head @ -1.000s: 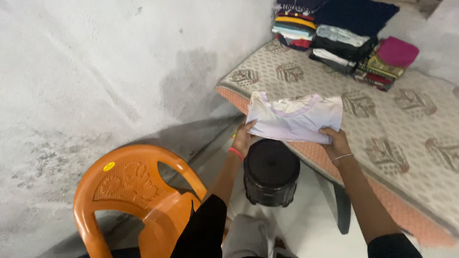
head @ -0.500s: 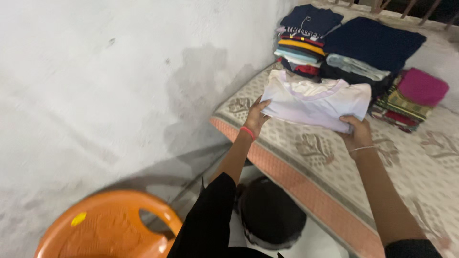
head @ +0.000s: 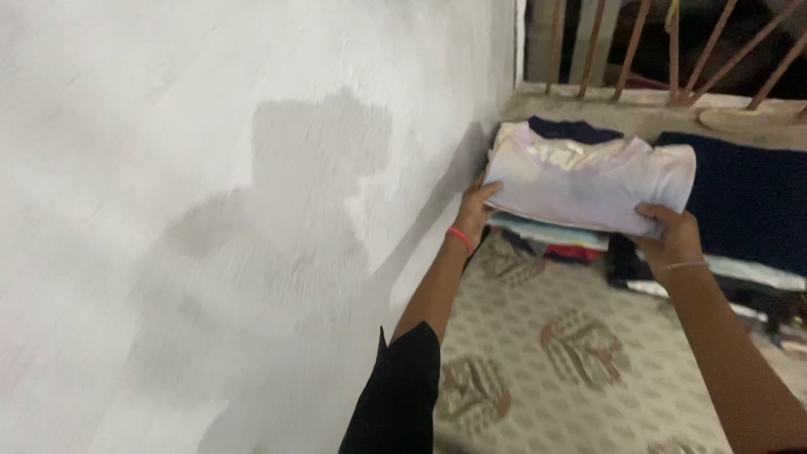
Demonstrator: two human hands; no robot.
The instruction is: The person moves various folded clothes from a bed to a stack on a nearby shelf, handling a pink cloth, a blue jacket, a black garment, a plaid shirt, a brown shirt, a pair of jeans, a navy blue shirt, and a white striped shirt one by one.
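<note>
Here, a folded white garment (head: 588,189) with a pale lilac neckline is held up by both hands over the far end of the bed (head: 538,353), close to the corner where the wall (head: 210,210) meets the window ledge (head: 605,105). The left hand (head: 477,210) is closed on the garment's left edge, with the thumb laid on top and the fingers tucked beneath; a red band (head: 459,240) is worn on that wrist. The right hand (head: 672,235) is closed on the near right corner in the same way, and a thin bangle (head: 685,266) is seen on its wrist. The garment is kept flat and level, directly above a stack of folded clothes (head: 551,235) that lies against the wall at the bed's far edge; whether the stack is touched by it cannot be told. A dark navy folded cloth (head: 748,202) lies just beside the stack, toward the right edge of the bed. The bed is covered with a beige patterned sheet. Brown window bars (head: 630,50) are seen above the ledge. A black sleeve (head: 399,395) covers the left upper arm.
</note>
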